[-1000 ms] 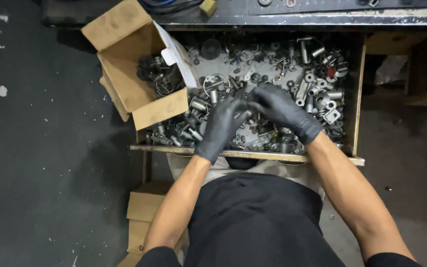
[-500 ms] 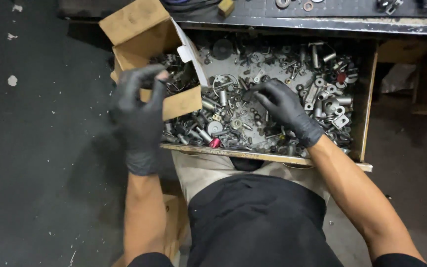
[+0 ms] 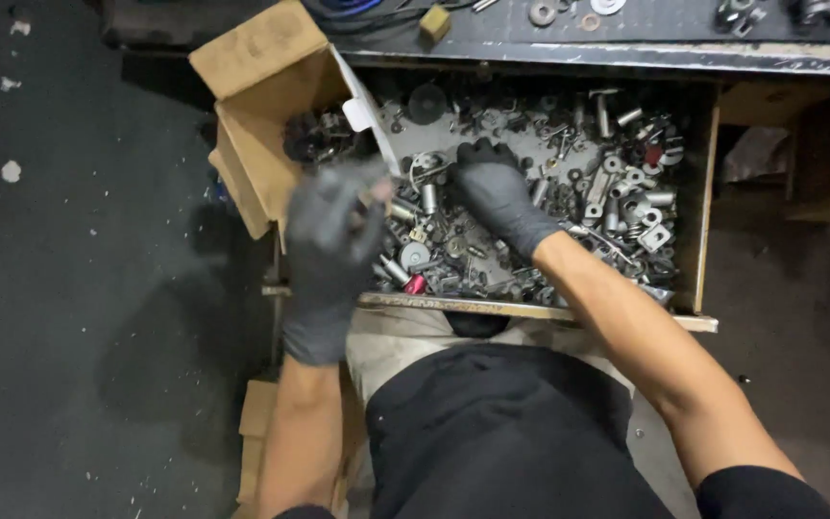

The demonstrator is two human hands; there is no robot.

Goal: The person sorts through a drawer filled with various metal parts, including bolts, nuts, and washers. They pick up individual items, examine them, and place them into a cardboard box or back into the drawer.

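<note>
Metal hardware (image 3: pixel 569 202), a loose jumble of bolts, washers and fittings, fills the open wooden drawer (image 3: pixel 703 211): small, hard, heavy for its size, likely oily, best pinched piece by piece. Nearest, the gloved left hand (image 3: pixel 333 235) hovers blurred, its grip unreadable; farther in, the right hand (image 3: pixel 497 187) presses curled fingers into the pile. A cardboard box (image 3: pixel 261 106) stands far left.

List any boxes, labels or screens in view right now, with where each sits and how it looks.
Open cardboard box: on the drawer's left end, brown, flaps up, dark metal parts inside; left hand is nearest.
White tag: at the box's right edge, small, pale.
Second cardboard box: on the floor, lower left, tan, partly hidden.
No screens.
</note>
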